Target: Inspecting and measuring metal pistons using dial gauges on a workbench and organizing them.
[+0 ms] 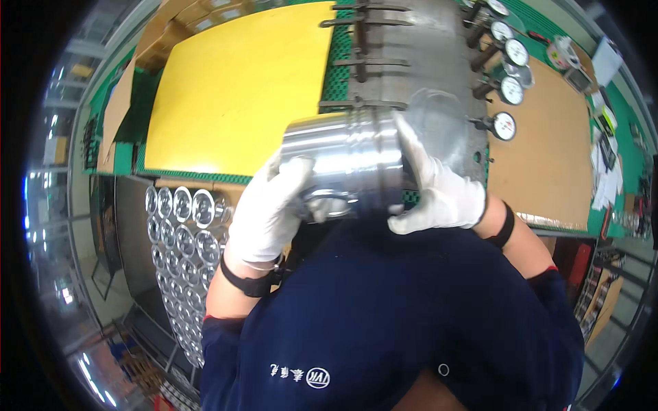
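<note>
A shiny metal piston (349,154) with ring grooves near its right end lies on its side in the air, close to my body. My left hand (269,205), in a white glove, grips its left end, the fingers partly hidden behind the metal. At the grooved end my right hand (445,197), also gloved, holds the piston, with its fingers along the end face and its thumb low near the edge. A round opening shows in the piston's lower side by my left hand. Some of the piston's surface is blurred.
Beyond the piston stands a grey metal fixture plate (439,48) with clamps and several dial gauges (510,89). A clear plastic bowl (439,116) sits on it. A yellow sheet (240,89) lies left, a brown board (541,151) right. Rows of metal pistons (184,240) stand at lower left.
</note>
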Demonstrator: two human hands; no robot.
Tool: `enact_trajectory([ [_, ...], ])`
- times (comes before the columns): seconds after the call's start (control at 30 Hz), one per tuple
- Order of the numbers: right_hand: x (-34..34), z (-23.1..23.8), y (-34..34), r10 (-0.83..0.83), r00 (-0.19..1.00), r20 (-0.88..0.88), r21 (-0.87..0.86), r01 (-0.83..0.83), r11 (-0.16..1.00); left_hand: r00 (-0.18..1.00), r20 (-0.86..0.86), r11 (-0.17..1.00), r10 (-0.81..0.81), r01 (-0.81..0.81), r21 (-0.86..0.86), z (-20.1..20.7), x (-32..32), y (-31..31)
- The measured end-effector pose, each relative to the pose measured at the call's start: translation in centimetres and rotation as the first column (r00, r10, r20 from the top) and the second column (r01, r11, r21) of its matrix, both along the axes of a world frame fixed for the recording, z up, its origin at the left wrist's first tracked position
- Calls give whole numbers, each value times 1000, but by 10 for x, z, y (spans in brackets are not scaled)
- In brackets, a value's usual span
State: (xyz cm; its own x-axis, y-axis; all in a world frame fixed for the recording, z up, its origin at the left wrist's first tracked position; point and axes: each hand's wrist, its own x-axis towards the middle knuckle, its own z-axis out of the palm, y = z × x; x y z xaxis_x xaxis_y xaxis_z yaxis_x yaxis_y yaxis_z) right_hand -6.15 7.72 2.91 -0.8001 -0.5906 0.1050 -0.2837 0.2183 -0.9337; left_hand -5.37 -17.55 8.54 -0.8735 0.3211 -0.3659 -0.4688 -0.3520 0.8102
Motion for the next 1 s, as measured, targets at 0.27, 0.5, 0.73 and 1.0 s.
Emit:
enact_trajectory([
  [0.27,2,-7,44,-361,801,-478,248,518,819,644,-557,591,-525,-195,-783,-71,-37,72],
  [0.5,-17,-24,59,-320,684,-656,212,573,792,24,-715,606,-698,-511,-609,-102,-64,114],
  [0.73,24,-77,102,-468,834,292,201,425,882,112,-671,529,-733,-528,-665,-100,-66,128],
  [1.0,13,-73,88,-368,634,680,13,491,871,131,-724,612,-677,-446,-653,-109,-95,139],
])
